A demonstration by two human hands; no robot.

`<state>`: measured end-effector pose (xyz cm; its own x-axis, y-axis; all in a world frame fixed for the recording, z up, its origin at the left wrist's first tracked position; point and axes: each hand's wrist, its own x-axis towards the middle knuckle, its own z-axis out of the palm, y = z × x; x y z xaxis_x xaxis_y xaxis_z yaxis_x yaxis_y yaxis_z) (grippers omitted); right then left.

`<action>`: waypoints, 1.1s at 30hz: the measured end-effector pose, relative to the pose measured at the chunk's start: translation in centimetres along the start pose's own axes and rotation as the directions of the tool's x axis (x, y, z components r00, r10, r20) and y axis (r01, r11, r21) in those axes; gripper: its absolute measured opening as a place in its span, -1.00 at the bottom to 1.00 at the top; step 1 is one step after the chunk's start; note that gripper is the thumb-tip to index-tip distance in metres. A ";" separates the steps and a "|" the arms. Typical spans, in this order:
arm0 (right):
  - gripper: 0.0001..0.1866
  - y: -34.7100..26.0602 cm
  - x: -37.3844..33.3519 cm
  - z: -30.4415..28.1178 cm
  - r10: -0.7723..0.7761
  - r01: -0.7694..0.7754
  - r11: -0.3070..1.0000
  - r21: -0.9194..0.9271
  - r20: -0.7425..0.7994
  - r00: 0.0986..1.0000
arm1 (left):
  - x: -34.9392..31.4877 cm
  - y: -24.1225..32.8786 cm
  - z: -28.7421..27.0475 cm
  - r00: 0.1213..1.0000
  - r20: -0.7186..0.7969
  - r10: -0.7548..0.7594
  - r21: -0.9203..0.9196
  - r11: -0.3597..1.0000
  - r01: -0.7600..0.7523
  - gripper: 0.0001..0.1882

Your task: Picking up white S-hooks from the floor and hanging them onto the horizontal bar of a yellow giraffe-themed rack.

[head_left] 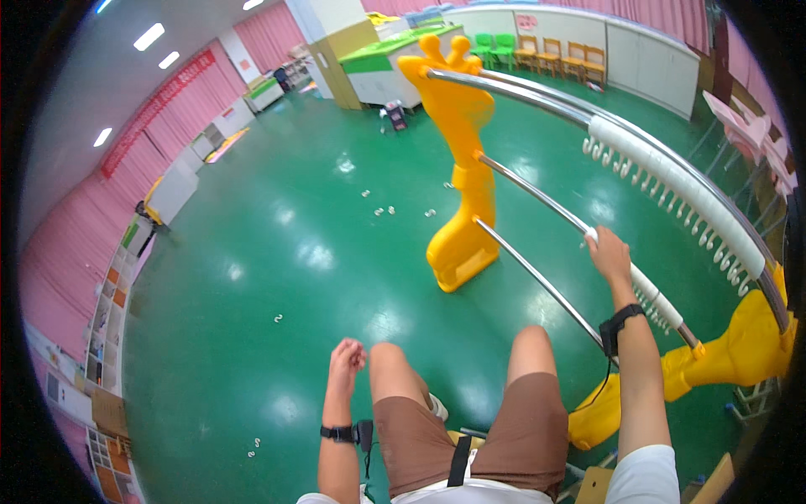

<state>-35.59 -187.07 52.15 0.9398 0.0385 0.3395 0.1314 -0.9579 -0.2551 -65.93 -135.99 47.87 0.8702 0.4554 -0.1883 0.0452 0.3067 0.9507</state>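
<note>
Rack, one, yellow: two moulded uprights, the far one [477,189] animal-shaped with knobbed horns, the near one [739,344] partly cut off at right; joined by metal rails and placed in front of and to the right of the seated person.

Middle rail [533,191], one: gripped by the right hand [611,254], its fingers clamped over the rail where white covering shows beside them.

Lower white sleeve [656,297], one: fitted on the same rail, beyond the right hand; small hooks are hung beneath it.

Upper white sleeve [684,178], one: fitted along the top of the rack, with a long row of white hooks [703,225] suspended below.

Left hand [345,361], one: held just beside the left knee, well apart from the rack, fingers curled inward; whether anything is enclosed cannot be told.

Loose hooks [279,318], several, white, S-shaped: scattered on the green floor [210,353].

Background: green chairs [504,49] and wooden chairs [550,55] are lined up against white cabinets [646,59].
</note>
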 end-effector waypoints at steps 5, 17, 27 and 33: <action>-0.68 0.4 -0.6 -0.1 -0.072 0.071 0.997 -0.016 -0.080 0.994 | -5.9 -0.7 -5.8 0.990 -0.125 -0.062 0.086 0.994 0.073 -0.88; -0.72 0.1 -1.1 0.6 -0.100 0.099 0.995 -0.011 -0.175 0.980 | -13.3 -3.2 -11.1 0.943 -0.269 -0.196 0.062 0.974 0.220 -0.85; -0.73 -0.1 -1.1 0.2 -0.111 0.104 0.994 -0.046 -0.173 0.979 | -14.5 -1.7 -9.9 0.921 -0.373 -0.116 0.065 0.986 0.150 -0.87; -0.73 -0.8 -0.4 -0.1 -0.100 0.091 0.992 -0.091 -0.094 0.991 | -8.0 -1.2 -9.7 0.929 -0.330 -0.165 0.078 0.976 0.202 -0.88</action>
<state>-36.08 -186.33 52.31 0.8882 0.1072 0.4468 0.1875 -0.9723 -0.1396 -77.71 -131.94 45.86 0.6390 0.6485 -0.4136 0.2581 0.3258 0.9095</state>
